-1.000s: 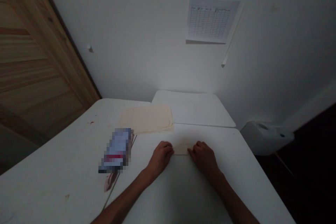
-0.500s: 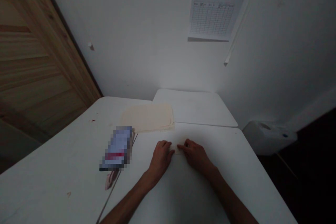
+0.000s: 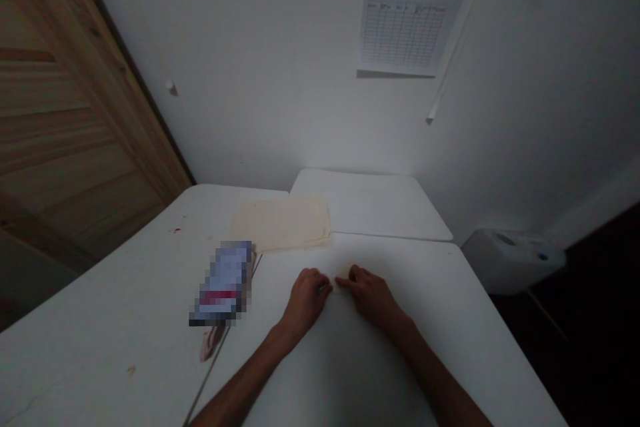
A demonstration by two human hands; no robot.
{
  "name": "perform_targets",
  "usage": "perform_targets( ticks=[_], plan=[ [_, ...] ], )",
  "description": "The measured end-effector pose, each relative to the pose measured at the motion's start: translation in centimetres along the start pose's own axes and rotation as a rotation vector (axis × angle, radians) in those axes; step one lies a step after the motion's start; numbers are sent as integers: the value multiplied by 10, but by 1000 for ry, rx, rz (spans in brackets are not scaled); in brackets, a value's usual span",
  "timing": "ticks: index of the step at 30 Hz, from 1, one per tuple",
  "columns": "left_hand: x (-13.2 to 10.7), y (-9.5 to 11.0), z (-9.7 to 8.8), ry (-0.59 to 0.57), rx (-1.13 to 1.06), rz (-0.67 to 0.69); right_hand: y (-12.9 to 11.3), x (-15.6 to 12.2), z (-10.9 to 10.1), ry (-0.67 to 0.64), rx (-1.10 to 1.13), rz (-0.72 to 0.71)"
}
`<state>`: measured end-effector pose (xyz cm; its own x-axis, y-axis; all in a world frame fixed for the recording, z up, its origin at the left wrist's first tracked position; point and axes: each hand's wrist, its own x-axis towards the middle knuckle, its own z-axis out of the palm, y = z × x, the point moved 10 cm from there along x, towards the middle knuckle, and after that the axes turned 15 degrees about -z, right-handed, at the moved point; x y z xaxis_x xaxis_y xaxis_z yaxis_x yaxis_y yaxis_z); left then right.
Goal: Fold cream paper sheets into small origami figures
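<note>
Well inside the tabletop (image 3: 460, 327) edges, left hand (image 3: 305, 300) bunched, right hand (image 3: 373, 295) with forefinger extended, pale piece (image 3: 341, 291) between, pinching unclear.

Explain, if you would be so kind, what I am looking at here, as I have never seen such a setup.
Certainly. There is no robot: these are a person's bare hands, seen by a camera worn on the head, looking forward and down. The left hand and right hand meet low over a white tabletop. A small pale piece shows faintly between their fingertips; whether either hand grips it, I cannot tell. Farther back lie thin beige sheets. On the person's left is a bluish item, pixelated beyond recognition, with something pinkish at its near end. A printed grid hangs on the wall.
</note>
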<state>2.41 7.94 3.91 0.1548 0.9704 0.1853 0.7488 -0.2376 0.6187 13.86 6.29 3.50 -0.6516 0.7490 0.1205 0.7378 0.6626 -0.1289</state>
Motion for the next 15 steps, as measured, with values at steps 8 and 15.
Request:
perform_targets(
  ticks=[8,15],
  plan=[
    [-8,14,10,-15,126,189,-2,1,-3,-5,40,-4],
    [-16,21,17,-153,265,275,-2,3,-3,-31,64,-7]
  ],
)
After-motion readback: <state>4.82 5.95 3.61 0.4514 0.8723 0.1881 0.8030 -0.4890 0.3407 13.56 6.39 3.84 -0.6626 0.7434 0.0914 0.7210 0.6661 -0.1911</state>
